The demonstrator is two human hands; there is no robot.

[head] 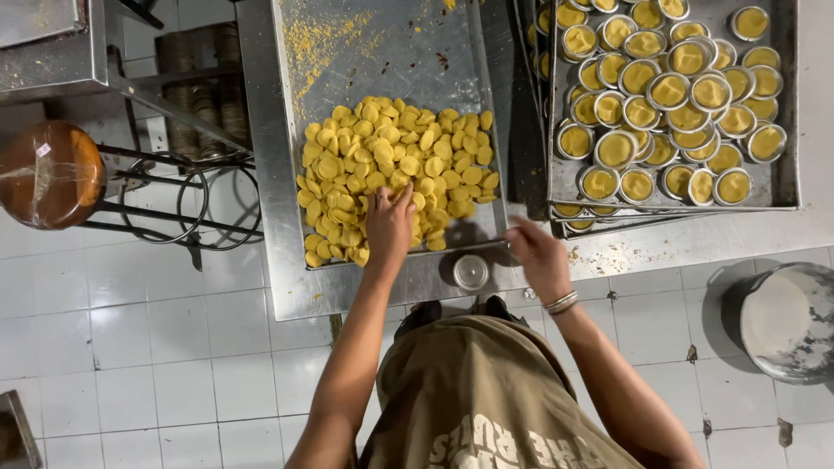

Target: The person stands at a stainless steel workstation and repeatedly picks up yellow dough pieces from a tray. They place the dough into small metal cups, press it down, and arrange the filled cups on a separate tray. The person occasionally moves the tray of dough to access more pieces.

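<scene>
Left fingers [393, 198] spread on yellow discs [395, 165] — right hand [537, 252] curled

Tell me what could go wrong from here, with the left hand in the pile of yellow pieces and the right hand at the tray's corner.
1. The yellow pieces are heaped to the front rim of the tray; the left hand digging there could push some onto the floor.
2. The small metal cup sits near the table edge between both hands; the right hand could knock it off.
3. The filled cups are stacked crowded and may topple if jolted.

bare tray [391, 52] beyond dough discs [391, 169]; cups [673, 95] crowd right.
</scene>
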